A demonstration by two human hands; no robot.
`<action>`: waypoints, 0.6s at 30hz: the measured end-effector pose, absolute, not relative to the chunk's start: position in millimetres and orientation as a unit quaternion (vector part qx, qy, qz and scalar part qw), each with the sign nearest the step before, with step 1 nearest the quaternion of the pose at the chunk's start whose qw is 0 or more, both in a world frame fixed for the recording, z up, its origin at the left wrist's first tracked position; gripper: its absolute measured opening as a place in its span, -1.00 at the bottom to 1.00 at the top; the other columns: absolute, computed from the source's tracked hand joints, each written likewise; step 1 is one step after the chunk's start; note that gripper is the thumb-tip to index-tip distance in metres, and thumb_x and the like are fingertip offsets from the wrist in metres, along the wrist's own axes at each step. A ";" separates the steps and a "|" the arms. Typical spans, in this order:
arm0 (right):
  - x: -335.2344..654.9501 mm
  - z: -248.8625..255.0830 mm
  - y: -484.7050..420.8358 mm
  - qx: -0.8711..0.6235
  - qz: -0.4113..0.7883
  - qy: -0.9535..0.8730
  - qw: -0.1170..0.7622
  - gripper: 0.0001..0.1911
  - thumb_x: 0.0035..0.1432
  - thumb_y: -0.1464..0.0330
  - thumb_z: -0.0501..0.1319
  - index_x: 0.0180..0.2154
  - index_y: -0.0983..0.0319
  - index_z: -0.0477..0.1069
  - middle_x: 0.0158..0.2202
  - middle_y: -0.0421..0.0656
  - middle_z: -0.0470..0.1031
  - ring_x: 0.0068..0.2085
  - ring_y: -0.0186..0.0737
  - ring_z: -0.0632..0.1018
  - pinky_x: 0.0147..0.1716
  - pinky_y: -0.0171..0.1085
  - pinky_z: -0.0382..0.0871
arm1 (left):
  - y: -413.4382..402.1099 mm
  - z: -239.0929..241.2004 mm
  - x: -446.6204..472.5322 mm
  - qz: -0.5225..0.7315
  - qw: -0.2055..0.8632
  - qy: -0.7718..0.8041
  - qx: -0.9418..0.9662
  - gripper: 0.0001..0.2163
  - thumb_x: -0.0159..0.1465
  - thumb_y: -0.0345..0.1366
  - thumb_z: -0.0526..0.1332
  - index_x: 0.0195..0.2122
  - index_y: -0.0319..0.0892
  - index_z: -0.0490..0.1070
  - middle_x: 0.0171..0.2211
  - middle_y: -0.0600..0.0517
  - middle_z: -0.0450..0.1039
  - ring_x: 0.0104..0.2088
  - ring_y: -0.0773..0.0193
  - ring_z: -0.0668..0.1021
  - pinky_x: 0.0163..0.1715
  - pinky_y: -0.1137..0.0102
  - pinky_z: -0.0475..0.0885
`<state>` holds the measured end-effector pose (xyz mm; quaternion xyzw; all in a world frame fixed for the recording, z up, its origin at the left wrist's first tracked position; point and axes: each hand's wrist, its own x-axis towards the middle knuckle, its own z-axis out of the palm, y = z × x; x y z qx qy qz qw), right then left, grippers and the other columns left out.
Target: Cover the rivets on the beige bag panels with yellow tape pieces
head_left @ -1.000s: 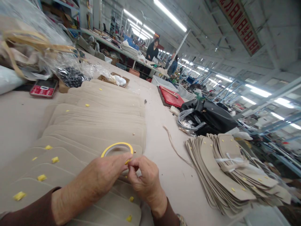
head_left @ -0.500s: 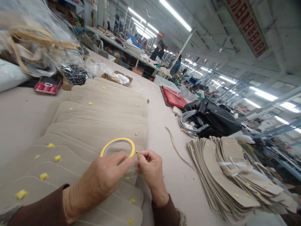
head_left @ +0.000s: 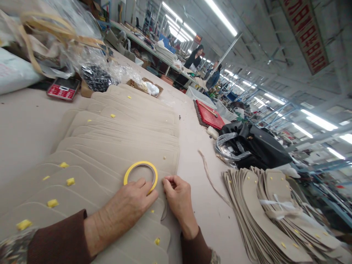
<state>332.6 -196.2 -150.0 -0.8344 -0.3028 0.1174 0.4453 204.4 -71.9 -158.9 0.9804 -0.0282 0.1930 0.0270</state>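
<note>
My left hand (head_left: 127,205) is closed round the lower rim of a roll of yellow tape (head_left: 127,173), which lies over fanned-out beige panels (head_left: 93,146). Just to its right, at the panels' right edge, my right hand (head_left: 178,196) makes a pinch with thumb and forefinger. Whatever sits between those fingertips is hidden or too small to name. Small folded pieces of yellow tape (head_left: 70,181) stick to several panels. One panel beyond the hands bears a small metal stud (head_left: 165,158).
At the right lies a tied bundle of beige panels (head_left: 247,205), with a black handbag (head_left: 258,146) behind it. Farther back are a red board (head_left: 210,116) and a small open box (head_left: 154,88). A red calculator-like device (head_left: 63,89) and plastic-wrapped goods (head_left: 95,77) occupy the left. Co-workers stand in the distance.
The view has shifted slightly. The tape roll and left hand sit a little farther from the right hand's fingertips. The stud seen beside the right fingertips no longer shows there.
</note>
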 end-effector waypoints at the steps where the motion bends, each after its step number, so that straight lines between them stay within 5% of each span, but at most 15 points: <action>1: 332.8 -149.4 -195.0 -0.841 0.097 -0.318 0.427 -0.79 0.15 0.31 0.19 -0.42 0.24 0.55 -0.49 -0.16 0.59 -0.45 -0.23 0.56 -0.38 -0.31 0.40 | -71.8 -159.6 204.1 0.190 0.032 -0.030 0.981 -0.81 0.19 -0.51 0.30 -0.39 -0.12 0.32 -0.43 0.03 0.41 -0.44 0.11 0.43 -0.47 0.26 0.35; 8: 337.4 -153.9 -204.2 -0.856 0.104 -0.272 0.428 -0.72 0.16 0.30 0.25 -0.09 0.25 0.43 -0.58 -0.28 0.51 -0.55 -0.24 0.51 -0.50 -0.33 0.34 | -70.6 -157.6 200.2 0.162 0.055 -0.024 0.985 -0.83 0.22 -0.55 0.25 -0.36 -0.14 0.35 -0.39 0.01 0.42 -0.39 0.12 0.42 -0.41 0.28 0.33; 12: 334.0 -159.1 -214.0 -0.829 0.106 -0.305 0.456 -0.83 0.25 0.29 0.17 -0.30 0.21 0.48 -0.48 -0.19 0.56 -0.46 -0.23 0.57 -0.44 -0.32 0.41 | -68.5 -153.0 199.8 0.138 0.073 -0.021 0.988 -0.84 0.23 -0.56 0.22 -0.33 -0.14 0.37 -0.37 0.00 0.42 -0.37 0.11 0.41 -0.38 0.27 0.33; 18: 328.3 -161.5 -199.3 -0.836 -0.026 -0.409 0.366 -0.81 0.24 0.43 0.17 -0.35 0.21 0.56 -0.39 -0.13 0.61 -0.37 -0.21 0.58 -0.29 -0.30 0.38 | -63.3 -157.7 201.6 0.180 0.063 -0.020 0.981 -0.83 0.22 -0.57 0.18 -0.30 -0.13 0.38 -0.37 -0.01 0.40 -0.36 0.06 0.40 -0.32 0.19 0.33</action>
